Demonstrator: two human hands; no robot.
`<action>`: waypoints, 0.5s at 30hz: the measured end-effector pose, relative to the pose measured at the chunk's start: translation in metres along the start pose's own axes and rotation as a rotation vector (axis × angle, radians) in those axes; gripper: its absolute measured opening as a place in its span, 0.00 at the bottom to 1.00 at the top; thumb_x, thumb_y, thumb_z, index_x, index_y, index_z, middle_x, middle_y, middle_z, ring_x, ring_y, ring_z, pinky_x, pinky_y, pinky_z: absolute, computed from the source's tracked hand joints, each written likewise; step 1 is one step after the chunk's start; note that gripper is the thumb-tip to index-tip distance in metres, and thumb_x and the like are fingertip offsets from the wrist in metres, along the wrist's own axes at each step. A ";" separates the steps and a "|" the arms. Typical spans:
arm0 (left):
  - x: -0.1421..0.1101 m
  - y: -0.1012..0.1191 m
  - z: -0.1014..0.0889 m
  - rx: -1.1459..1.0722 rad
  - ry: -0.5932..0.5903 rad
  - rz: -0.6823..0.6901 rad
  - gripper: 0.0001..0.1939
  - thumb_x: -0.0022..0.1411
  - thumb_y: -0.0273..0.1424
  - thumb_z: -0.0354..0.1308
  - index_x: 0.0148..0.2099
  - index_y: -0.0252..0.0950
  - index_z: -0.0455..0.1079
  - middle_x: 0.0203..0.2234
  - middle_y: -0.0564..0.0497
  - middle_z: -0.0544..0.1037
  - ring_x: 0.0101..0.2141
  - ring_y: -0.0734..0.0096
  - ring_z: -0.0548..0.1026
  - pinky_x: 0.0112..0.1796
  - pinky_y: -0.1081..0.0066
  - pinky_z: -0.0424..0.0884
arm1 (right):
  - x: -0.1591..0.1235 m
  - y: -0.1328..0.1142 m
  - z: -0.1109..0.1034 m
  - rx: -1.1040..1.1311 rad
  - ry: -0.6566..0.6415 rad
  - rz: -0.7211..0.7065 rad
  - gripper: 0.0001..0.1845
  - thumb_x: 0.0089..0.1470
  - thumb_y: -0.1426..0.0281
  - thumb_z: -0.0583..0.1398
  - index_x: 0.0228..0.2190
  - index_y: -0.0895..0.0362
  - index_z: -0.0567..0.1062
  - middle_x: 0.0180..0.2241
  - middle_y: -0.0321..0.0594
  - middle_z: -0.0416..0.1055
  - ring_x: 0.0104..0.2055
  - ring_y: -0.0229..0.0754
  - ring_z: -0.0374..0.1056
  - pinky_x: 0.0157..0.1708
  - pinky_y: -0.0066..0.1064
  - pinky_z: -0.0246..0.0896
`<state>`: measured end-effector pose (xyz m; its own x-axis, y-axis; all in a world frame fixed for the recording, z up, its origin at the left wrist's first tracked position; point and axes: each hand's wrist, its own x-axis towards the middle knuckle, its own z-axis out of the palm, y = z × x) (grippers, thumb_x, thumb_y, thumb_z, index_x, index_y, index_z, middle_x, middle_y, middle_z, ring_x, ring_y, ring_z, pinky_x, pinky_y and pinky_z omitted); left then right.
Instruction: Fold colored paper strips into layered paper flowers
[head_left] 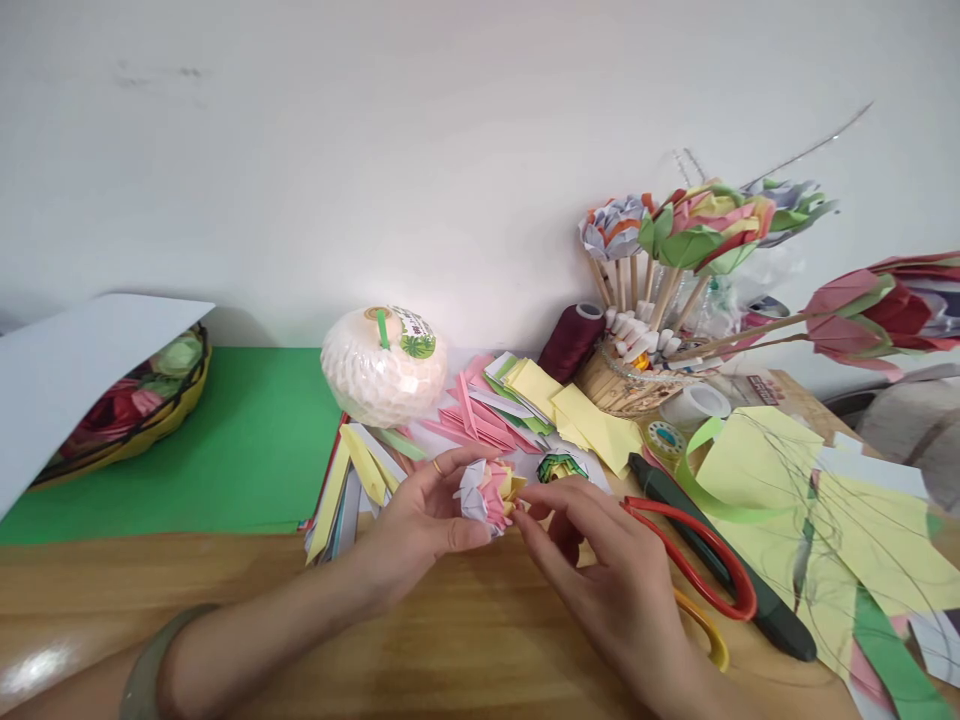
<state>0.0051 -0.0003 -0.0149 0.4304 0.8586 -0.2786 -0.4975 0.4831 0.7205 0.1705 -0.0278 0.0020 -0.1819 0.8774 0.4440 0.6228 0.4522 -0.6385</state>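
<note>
My left hand (435, 515) is closed around a small folded paper flower (491, 492) with white, pink and yellow petals. The thumb is below it and the fingers are behind. At the flower's yellow side, the thumb and index finger of my right hand (600, 565) are pinched together, touching the petals. Whether a small piece sits between those fingertips, I cannot make out. Just behind the right hand lies a green and dark paper flower (561, 466). Folded paper strips (360, 480) fan out to the left of my left hand.
Red-handled scissors (742, 590) and a dark green pen-like tool (787, 630) lie right of my hand. Behind are a wrapped white coconut (382, 370), a maroon thread spool (574, 340) and a basket (622, 378) of paper flowers. Green paper (255, 440) covers the left side.
</note>
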 end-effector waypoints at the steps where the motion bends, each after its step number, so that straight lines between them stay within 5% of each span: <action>1: 0.000 0.000 0.000 0.003 -0.001 0.002 0.26 0.38 0.22 0.70 0.42 0.42 0.72 0.39 0.52 0.76 0.42 0.64 0.70 0.42 0.67 0.64 | -0.001 0.000 0.001 -0.045 0.016 -0.026 0.05 0.53 0.76 0.57 0.33 0.58 0.72 0.26 0.38 0.71 0.17 0.31 0.61 0.17 0.23 0.59; 12: -0.001 -0.004 0.001 0.006 -0.043 -0.004 0.24 0.39 0.21 0.70 0.41 0.42 0.71 0.38 0.53 0.75 0.41 0.66 0.70 0.41 0.68 0.65 | -0.004 0.002 0.001 -0.180 -0.013 -0.135 0.06 0.54 0.76 0.56 0.28 0.58 0.73 0.23 0.37 0.71 0.20 0.33 0.64 0.20 0.24 0.59; 15: -0.001 -0.005 0.000 0.001 -0.046 -0.011 0.24 0.39 0.22 0.70 0.41 0.41 0.71 0.37 0.53 0.76 0.40 0.67 0.70 0.41 0.69 0.65 | -0.007 0.004 -0.001 -0.334 0.029 -0.289 0.05 0.52 0.78 0.57 0.29 0.59 0.72 0.22 0.38 0.72 0.20 0.35 0.65 0.20 0.27 0.57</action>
<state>0.0072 -0.0037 -0.0177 0.4700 0.8444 -0.2570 -0.4922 0.4924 0.7179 0.1755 -0.0324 -0.0031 -0.3667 0.7152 0.5950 0.7618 0.5979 -0.2492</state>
